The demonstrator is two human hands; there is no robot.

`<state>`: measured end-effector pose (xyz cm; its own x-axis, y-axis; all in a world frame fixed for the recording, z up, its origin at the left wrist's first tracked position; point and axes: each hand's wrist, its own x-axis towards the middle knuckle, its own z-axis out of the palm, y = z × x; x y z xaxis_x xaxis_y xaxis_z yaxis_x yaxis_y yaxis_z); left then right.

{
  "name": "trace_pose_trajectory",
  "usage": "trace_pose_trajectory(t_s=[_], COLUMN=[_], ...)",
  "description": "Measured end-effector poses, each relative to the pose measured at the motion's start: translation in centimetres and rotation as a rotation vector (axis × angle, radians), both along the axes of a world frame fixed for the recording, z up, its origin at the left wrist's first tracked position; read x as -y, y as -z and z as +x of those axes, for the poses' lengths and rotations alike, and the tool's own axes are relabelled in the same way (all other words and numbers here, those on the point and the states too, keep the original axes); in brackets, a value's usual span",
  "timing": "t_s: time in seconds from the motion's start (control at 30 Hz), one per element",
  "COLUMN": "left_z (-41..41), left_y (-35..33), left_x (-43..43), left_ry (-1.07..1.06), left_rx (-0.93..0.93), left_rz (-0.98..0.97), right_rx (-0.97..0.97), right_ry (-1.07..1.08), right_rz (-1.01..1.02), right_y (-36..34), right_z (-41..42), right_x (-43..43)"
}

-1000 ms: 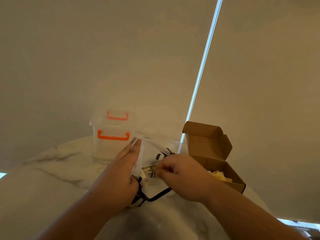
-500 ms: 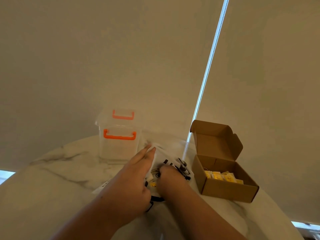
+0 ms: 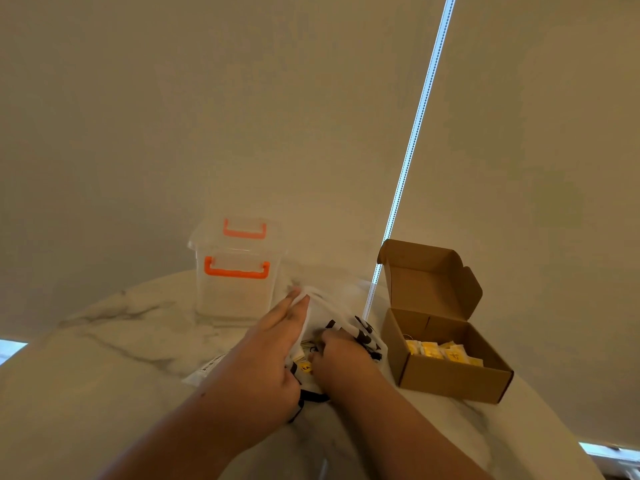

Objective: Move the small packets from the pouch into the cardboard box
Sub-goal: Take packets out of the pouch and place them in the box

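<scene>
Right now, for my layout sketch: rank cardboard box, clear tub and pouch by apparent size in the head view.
1. cardboard box
2. clear tub
3. pouch, unsure: left hand and right hand hide much of it.

Two bare forearms come in from six o'clock, the left forearm and the right forearm, ending in a ringless left hand and right hand. A small dark spot marks the left forearm.

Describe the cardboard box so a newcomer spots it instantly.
On the marble table, look right of the white pouch. The cardboard box sits there, lid flipped up, yellow packets inside. Unlike the clear bin with orange handles at left, it is brown and opaque.
</scene>
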<state>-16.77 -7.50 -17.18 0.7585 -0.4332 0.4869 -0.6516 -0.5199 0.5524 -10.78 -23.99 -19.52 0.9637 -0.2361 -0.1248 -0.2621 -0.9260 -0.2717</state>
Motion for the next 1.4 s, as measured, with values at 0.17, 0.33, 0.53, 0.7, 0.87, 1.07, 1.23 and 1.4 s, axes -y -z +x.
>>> trace_pose_trajectory(t_s=[0.17,0.33,0.53,0.7,0.87,1.07,1.23,1.4], left_z=[0.0,-0.1,0.1,0.4,0.6,0.0,-0.3,-0.2], left_y=[-0.1,0.0,0.0,-0.5,-1.4,-1.9,-2.5,-2.3], left_x=[0.1,0.2,0.3,-0.4,-1.3,-2.0,-2.3,-2.0], left_ry=[-0.003,-0.002,0.002,-0.052,-0.187,-0.214,-0.199,-0.188], left_rx=[-0.007,-0.018,-0.010,-0.044,-0.004,0.025,0.020,0.011], left_rz=[-0.011,-0.014,-0.022,-0.109,-0.194,-0.170,-0.203,-0.185], right_rx=[-0.030,-0.018,0.053,0.123,0.324,0.658,0.767,0.326], right_ry=[0.003,0.008,-0.007,-0.239,-0.475,-0.213,0.254,0.252], right_rz=[-0.021,-0.008,0.000,0.012,0.336,0.711,0.444,0.227], right_y=[-0.6,-1.0,-1.4,-3.8,-9.3,-11.2,-7.4,-5.9], right_z=[0.0,-0.3,-1.4,-4.6,-9.4,-10.0,-7.1,-3.9], right_x=[0.1,0.4,0.1,-0.5,0.1,6.9,13.7,14.9])
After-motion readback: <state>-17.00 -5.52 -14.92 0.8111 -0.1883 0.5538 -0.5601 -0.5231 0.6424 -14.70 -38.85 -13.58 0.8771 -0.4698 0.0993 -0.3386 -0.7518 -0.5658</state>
